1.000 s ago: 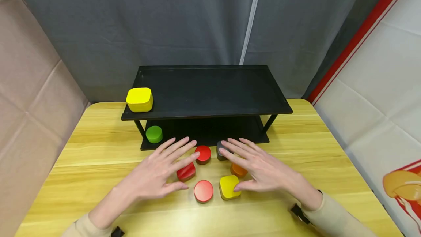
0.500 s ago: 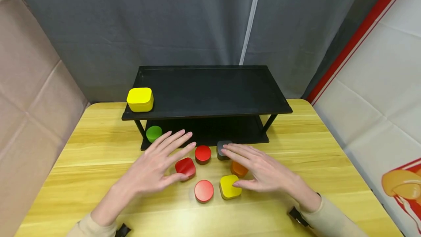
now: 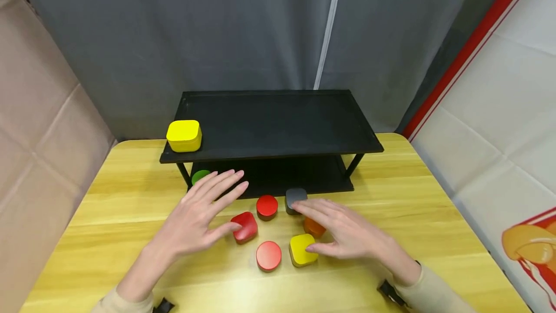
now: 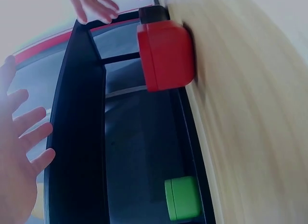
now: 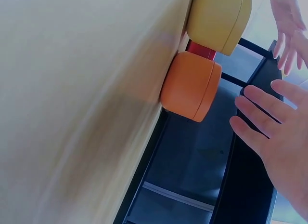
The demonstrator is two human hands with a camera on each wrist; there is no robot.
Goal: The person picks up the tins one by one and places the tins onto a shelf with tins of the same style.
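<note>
My left hand [image 3: 194,220] hovers palm down with fingers spread, left of a rounded square red box [image 3: 245,228]; its thumb overlaps that box in the head view. My right hand [image 3: 345,230] hovers with straight fingers over an orange box [image 3: 312,226], which it partly hides. Its fingertips overlap a dark grey box [image 3: 295,198] and its thumb a yellow box [image 3: 300,250]. Two round red boxes, a far one [image 3: 267,206] and a near one [image 3: 268,256], lie between the hands. Both wrist views show the palms bare, holding nothing.
A black two-tier rack [image 3: 273,124] stands at the back of the wooden table [image 3: 243,291]. A yellow box [image 3: 184,135] sits on its top tier at the left front corner. Below it, a green box [image 4: 184,198] stands on the lower tier. A grey curtain hangs behind.
My left hand has drifted left and up in the head view, uncovering the square red box and covering part of the green one. My right hand's fingers have drawn closer together.
</note>
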